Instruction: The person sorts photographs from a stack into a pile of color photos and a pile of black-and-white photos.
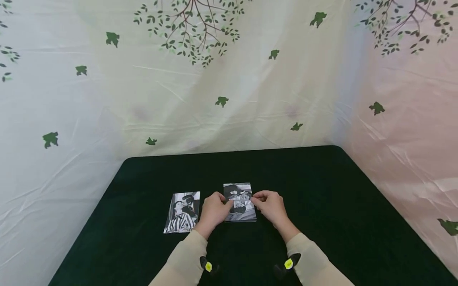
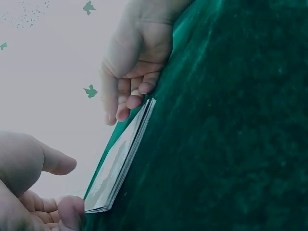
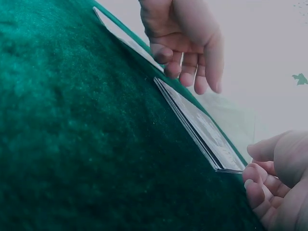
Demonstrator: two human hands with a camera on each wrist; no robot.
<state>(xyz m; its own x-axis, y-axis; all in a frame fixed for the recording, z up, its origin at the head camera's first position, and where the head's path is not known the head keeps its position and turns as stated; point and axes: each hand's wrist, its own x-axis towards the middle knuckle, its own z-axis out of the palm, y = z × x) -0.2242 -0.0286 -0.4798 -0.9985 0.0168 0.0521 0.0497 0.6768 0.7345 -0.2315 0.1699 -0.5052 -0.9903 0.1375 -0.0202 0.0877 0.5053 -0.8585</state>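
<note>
A stack of black-and-white photo prints (image 1: 240, 212) lies flat on the dark green cloth, between the two hands. At its left edge is my left hand (image 1: 216, 210), fingertips touching the side and thumb raised over the border. My right hand (image 1: 272, 208) is at the right edge, its fingertips beside the prints. In both wrist views, the layered edge of the stack (image 2: 127, 161) shows, and each thumb stands apart from the fingers. Left of the left hand lies another black-and-white photo (image 1: 181, 212) of two people, one in stripes, slightly turned.
The green-covered table (image 1: 322, 182) has rounded far corners. Behind and beside it hangs a pale curtain (image 1: 250, 119) printed with leaves and branches. Dark straps with yellow tags (image 1: 288, 263) sit at both wrists, over light sleeves.
</note>
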